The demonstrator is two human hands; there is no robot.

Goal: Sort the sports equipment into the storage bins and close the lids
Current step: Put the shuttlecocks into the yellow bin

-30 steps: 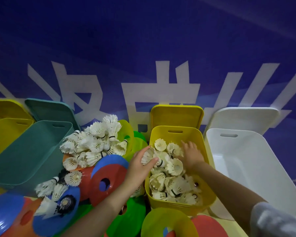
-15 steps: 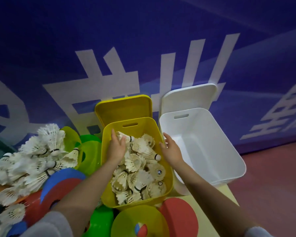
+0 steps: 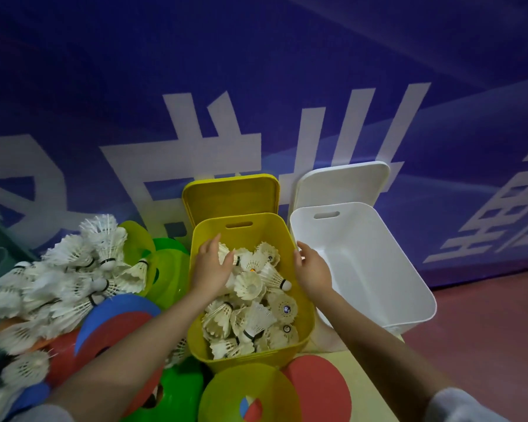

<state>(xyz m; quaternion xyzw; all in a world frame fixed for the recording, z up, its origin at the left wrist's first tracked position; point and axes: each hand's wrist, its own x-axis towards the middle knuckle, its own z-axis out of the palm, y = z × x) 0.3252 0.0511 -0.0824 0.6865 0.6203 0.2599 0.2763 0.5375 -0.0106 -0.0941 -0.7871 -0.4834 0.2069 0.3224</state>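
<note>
Item: yellow bin (image 3: 302, 306), rigid moulded plastic, rounded corners, slot handle in the far wall, heaped near the rim with feather shuttlecocks (image 3: 250, 303); its yellow lid (image 3: 230, 194) stands propped against the blue printed wall behind. Left hand (image 3: 209, 274): palm down inside the bin, fingers loosely spread over the top of the heap, pressing rather than gripping as far as the angle shows. Right hand (image 3: 313, 274): fingers nearly straight, resting on the bin's right rim where it meets the white bin (image 3: 409, 287), holding nothing. White bin: same mould, smooth and glossy, nothing visible inside, white lid (image 3: 343, 182) upright behind it. Loose stock to the left: a large pile of shuttlecocks (image 3: 61, 281), white ribbed skirts with rounded cork tips and dark bands, lying over flat disc cones (image 3: 116, 325) in red, blue, green and translucent yellow, thin flexible plastic with centre holes. Risks: feathers are brittle, so hard pressing by the left hand would likely crush or bend the skirts; the heap sits high enough that the lid may not seat, or may trap feathers at the rim; light shuttlecocks could spill over the edge if the bin is nudged; the stacked discs look slippery and the pile on them could slide; a disc mixed in with the shuttlecocks would spoil the sort
</note>
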